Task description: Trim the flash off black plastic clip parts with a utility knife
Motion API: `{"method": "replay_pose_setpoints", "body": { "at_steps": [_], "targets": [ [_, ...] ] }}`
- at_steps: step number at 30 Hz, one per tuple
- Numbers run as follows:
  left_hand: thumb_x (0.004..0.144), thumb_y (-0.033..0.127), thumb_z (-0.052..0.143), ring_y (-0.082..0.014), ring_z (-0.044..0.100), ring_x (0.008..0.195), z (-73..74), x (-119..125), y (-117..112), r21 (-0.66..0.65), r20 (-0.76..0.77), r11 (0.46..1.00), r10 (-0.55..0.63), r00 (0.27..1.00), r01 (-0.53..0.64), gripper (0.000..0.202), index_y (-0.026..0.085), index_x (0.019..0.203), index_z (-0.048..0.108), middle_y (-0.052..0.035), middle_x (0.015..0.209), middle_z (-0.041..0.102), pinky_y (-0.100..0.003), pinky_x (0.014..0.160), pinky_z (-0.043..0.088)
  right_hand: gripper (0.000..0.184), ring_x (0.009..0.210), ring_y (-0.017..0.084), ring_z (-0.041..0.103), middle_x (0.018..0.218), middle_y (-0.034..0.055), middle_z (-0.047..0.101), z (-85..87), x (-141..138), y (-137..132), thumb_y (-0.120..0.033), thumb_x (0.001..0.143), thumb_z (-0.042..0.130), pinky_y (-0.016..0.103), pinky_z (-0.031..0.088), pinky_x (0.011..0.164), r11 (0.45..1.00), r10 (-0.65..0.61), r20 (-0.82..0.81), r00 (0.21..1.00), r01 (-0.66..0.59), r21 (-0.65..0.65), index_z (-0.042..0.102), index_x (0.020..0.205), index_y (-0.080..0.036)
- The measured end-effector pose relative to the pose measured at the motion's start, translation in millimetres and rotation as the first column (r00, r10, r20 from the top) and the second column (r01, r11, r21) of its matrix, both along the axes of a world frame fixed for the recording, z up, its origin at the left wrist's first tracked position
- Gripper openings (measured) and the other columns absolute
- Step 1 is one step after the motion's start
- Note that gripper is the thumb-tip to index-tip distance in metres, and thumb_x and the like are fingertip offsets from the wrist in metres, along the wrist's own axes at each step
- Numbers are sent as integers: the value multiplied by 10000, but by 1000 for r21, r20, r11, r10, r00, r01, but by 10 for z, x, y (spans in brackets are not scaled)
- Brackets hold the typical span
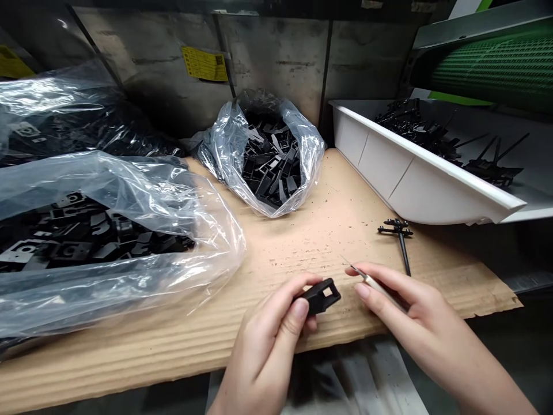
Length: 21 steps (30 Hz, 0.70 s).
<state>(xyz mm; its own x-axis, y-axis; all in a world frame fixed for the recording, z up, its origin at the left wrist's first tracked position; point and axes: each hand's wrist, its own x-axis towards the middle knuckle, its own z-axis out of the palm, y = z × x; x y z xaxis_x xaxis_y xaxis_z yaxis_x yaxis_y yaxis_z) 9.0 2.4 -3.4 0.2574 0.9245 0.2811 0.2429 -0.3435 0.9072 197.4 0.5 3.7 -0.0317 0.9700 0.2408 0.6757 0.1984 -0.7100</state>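
My left hand [270, 340] pinches a small black plastic clip [322, 295] between thumb and fingers, just above the cardboard sheet [302, 242]. My right hand [415, 314] is closed on a thin blade tool [360, 272], with its pointed tip aimed left toward the clip, a short gap apart. A black plastic sprue piece [400, 236] with a long stem lies on the cardboard just beyond my right hand.
An open clear bag of black clips [270, 155] stands at the back centre. A large clear bag of black parts [95, 230] fills the left. A white tray [415, 173] with several black sprues sits at the right, under a green conveyor [496, 66].
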Motion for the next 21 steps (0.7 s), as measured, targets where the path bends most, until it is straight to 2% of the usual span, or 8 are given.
{"method": "replay_pose_setpoints", "body": {
  "at_steps": [3,5,9,14,18,21],
  "targets": [
    [922,203,426,-85,595,620,-8,-28,-16,-151,128,989,33,991,-14,187,292,984,579,38,692,596,-130,595,490,260,917,210,676,1017,45,715,-65,83,-43,-382,836,535,226,562,712,999,-21,-15,1000,20,-44,681,996,-238],
    [920,229,442,-79,582,633,-19,-33,-34,-208,193,978,45,980,-4,153,283,937,584,38,696,589,-117,594,481,258,904,197,681,1017,35,716,-108,122,-68,-398,831,542,209,553,719,999,-11,-19,1000,10,-48,678,988,-246],
    [908,251,478,-72,577,639,-17,-38,-58,-249,267,968,46,963,23,134,275,914,610,36,700,593,-102,600,478,234,946,186,664,1018,19,716,-159,126,-101,-361,832,559,185,540,744,999,17,5,1000,-17,36,670,1010,-259],
    [897,248,494,-75,587,629,-4,-23,-50,-284,289,959,58,955,27,136,257,893,630,27,705,598,-103,585,487,220,885,185,688,995,17,723,-143,98,-140,-314,839,557,179,562,710,988,43,52,998,-50,144,659,1021,-242],
    [892,203,481,-87,615,626,-20,7,-63,-251,254,968,60,965,6,149,256,894,621,25,726,613,-131,578,508,199,838,159,700,960,-8,732,-159,146,-140,-293,837,563,128,551,679,978,63,90,994,-80,192,644,1013,-248],
    [871,135,482,-140,660,699,33,-36,-56,-90,89,996,6,996,2,183,246,962,596,-1,831,670,-213,637,539,195,804,150,704,940,-40,737,-247,190,-125,-294,810,601,92,536,658,961,76,99,992,-100,258,648,999,-278]
  ]
}}
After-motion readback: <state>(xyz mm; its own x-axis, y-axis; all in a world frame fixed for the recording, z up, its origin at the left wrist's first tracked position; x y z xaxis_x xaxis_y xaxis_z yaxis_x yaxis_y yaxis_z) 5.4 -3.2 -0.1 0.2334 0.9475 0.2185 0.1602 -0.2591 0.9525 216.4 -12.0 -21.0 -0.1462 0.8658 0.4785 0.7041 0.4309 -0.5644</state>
